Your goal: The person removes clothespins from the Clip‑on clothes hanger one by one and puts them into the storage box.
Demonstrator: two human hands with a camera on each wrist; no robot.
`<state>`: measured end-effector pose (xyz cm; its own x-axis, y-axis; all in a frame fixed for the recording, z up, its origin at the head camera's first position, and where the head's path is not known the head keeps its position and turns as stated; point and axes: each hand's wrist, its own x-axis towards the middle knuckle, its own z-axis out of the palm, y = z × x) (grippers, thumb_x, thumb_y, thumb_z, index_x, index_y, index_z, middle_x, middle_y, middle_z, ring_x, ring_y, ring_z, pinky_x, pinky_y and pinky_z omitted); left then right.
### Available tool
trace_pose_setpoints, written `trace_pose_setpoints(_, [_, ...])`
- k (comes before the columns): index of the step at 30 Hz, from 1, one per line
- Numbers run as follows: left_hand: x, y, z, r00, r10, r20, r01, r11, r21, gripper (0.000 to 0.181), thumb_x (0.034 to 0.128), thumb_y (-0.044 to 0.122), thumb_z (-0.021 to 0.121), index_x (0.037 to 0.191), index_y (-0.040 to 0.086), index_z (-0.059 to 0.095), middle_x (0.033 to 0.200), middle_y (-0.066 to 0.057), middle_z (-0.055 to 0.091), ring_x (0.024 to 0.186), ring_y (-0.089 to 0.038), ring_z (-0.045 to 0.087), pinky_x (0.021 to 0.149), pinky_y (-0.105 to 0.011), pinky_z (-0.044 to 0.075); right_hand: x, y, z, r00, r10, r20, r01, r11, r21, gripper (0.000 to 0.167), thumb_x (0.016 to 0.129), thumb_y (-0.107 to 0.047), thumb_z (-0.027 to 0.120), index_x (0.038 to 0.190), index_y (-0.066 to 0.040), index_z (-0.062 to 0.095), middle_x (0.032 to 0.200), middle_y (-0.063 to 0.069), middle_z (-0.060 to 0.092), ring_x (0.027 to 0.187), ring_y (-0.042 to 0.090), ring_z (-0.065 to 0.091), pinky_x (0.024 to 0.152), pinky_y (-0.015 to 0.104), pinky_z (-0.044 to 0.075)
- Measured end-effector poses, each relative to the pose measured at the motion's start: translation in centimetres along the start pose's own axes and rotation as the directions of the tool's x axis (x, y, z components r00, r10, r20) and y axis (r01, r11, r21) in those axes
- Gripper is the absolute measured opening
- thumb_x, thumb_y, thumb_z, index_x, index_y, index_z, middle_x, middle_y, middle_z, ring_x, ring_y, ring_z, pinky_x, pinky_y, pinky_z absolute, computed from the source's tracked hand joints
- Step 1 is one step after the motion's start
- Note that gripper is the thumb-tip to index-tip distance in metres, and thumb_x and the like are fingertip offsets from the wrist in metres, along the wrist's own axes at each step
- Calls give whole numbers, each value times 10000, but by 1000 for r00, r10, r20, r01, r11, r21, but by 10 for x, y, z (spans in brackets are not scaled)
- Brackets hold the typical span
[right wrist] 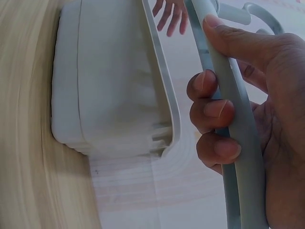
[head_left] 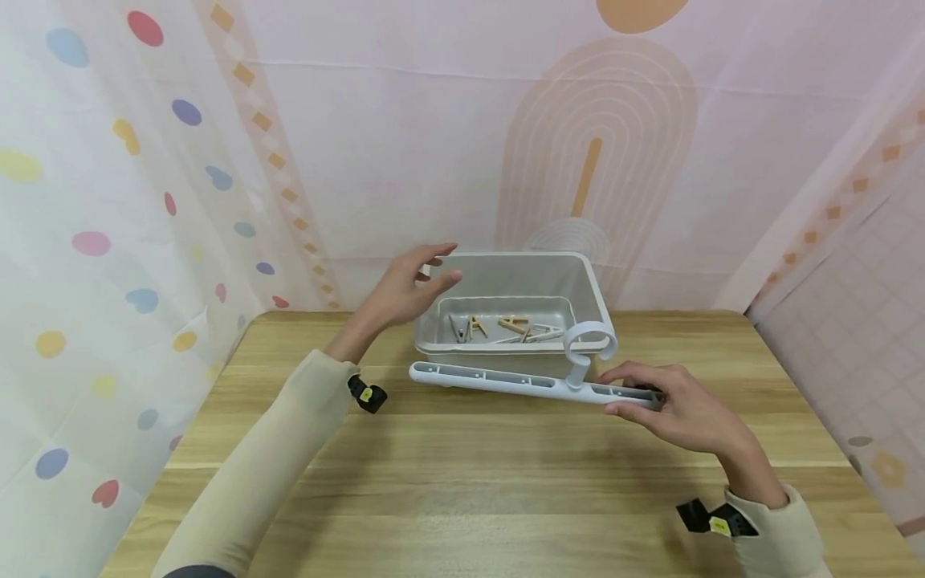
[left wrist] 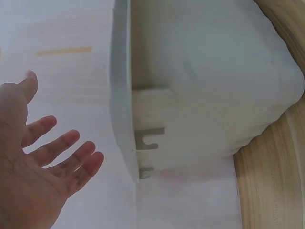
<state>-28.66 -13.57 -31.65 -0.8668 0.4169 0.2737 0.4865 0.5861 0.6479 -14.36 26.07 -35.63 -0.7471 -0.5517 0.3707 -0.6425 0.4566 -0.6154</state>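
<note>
My right hand point(head_left: 682, 405) grips the right end of a pale grey-blue plastic hanger point(head_left: 499, 380), its long slotted bar lying nearly level and its curled hook upward. In the right wrist view the fingers wrap round the bar point(right wrist: 245, 157), the thumb lying along it. Behind the hanger stands a light grey plastic bin point(head_left: 601, 301). Several clothespins point(head_left: 514, 324), tan and greyish, lie on its bottom. At the bin's left rim my left hand point(head_left: 408, 291) hovers with fingers spread apart and nothing in them; the left wrist view shows the palm bare.
The bin stands on a wood-grain table point(head_left: 448, 482), near its back edge. A patterned curtain point(head_left: 405, 160) hangs close behind the table and along both sides. Dark straps point(head_left: 367, 393) with yellow tags circle both wrists.
</note>
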Motion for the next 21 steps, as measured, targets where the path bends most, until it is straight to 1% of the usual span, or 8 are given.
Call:
trace_pose_setpoints(4, [-9,6,-2,1000,31,4,-31,999,13,584,1040,375,611,1556,162,441,1572,-106,484,1377,-334,512,1063,-490,500,0,1,1,1000,6,0,-6,1000,-4,350,872,-89,812,1160,-262,712,718,-144,565,610,-23,468,562,200,437])
trace_pose_setpoints(10, [-29,20,-4,999,53,-7,-53,998,34,609,1026,383,633,1570,205,424,1562,-94,491,1378,-287,498,1075,-485,482,1,2,2,1000,4,9,-4,1000,-18,351,876,-103,811,1167,-273,711,721,-154,574,615,-26,471,567,202,439])
trace_pose_setpoints(13, [-39,27,-5,997,75,-7,-75,996,40,620,1021,382,641,1574,215,417,1555,-79,491,1384,-274,488,1080,-485,480,2,3,3,1000,-2,11,2,1000,-21,352,876,-102,811,1168,-272,710,717,-158,575,610,-30,465,558,200,434])
trace_pose_setpoints(17, [-51,35,-4,995,102,-2,-102,994,32,627,1019,377,646,1578,227,405,1546,-64,490,1398,-266,478,1080,-493,481,3,3,3,1000,3,19,-2,1000,-19,341,882,-112,807,1164,-277,710,704,-162,565,599,-35,451,546,197,423])
trace_pose_setpoints(21, [-66,40,-1,992,127,-10,-126,992,17,629,1010,350,667,1574,231,414,1557,-53,487,1422,-259,468,1084,-490,483,3,2,4,999,18,30,-17,1000,-22,318,894,-135,801,1156,-290,710,698,-166,562,595,-35,450,545,198,422])
